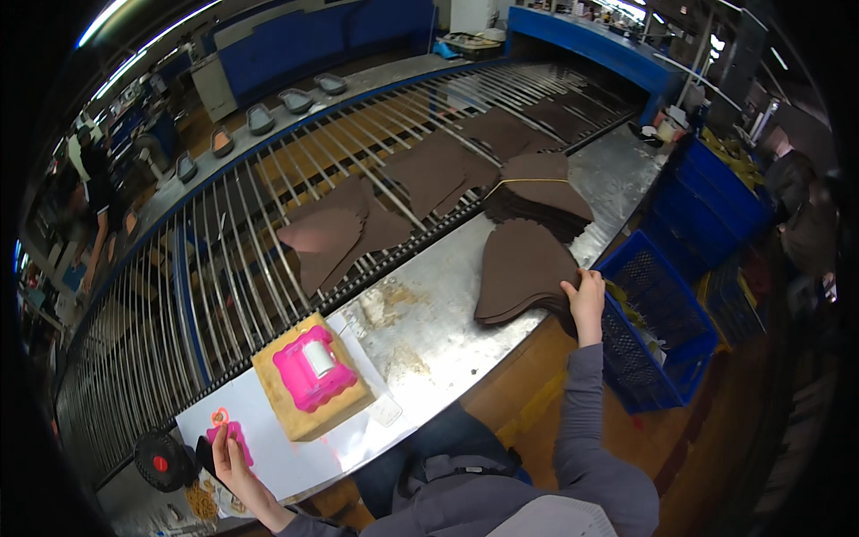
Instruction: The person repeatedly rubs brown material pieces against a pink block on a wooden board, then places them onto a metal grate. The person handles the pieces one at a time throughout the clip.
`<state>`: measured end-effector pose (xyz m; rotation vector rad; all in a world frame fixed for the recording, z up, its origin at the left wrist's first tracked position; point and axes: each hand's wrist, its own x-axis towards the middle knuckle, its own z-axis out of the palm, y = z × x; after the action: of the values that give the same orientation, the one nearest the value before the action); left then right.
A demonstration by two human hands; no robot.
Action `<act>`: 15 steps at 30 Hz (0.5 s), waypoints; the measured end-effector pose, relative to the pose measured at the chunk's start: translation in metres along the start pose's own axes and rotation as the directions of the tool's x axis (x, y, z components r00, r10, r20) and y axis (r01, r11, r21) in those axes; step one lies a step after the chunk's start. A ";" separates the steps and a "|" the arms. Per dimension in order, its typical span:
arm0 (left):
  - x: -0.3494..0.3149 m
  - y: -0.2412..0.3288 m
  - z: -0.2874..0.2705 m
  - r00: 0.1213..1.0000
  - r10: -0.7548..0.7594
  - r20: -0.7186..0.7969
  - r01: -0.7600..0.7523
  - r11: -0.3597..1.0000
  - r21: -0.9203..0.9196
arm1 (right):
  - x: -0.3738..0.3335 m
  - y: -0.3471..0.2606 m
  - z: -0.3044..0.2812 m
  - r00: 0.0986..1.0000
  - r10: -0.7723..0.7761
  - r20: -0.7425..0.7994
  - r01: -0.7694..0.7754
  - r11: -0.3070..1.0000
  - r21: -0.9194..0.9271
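At the metal table's right edge, my right hand (586, 302) grips the side of a stack of dark brown cut pieces (523, 268), thumb on top. Just behind lies another brown stack (541, 192) with a yellow band around it. My left hand (240, 474) is at the lower left, fingers drawn together over a white sheet (215, 403). Beside its fingers are a pink piece (240, 438), a black object (205, 455) and a small orange ring-shaped thing (220, 416). What the left fingers hold, if anything, I cannot make out.
A yellow block (309, 428) with a pink stamp-like piece (313, 367) stands on the sheet. More brown pieces (335, 228) lie on the roller conveyor (206, 313). Blue crates (658, 331) stand at the right. A black round object (161, 461) and rubber bands (201, 499) sit lower left.
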<state>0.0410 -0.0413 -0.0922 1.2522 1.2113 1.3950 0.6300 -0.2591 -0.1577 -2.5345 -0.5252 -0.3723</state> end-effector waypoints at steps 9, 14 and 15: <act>-0.043 0.029 0.003 0.962 0.186 0.199 -0.196 0.980 0.030 | 0.014 -0.011 -0.002 1.000 -0.016 0.007 0.017 0.989 -0.147; -0.006 -0.021 -0.046 0.994 -0.010 0.107 -0.009 0.985 0.173 | 0.013 -0.027 -0.033 0.990 0.085 0.112 -0.062 0.978 -0.201; -0.028 0.012 -0.026 0.993 0.075 0.092 -0.091 0.978 0.185 | 0.016 -0.041 -0.033 0.985 0.079 0.156 -0.039 0.968 -0.247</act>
<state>0.0179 -0.0737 -0.0845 1.4941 1.2686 1.2950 0.6212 -0.2401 -0.1066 -2.8291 -0.4894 -0.2166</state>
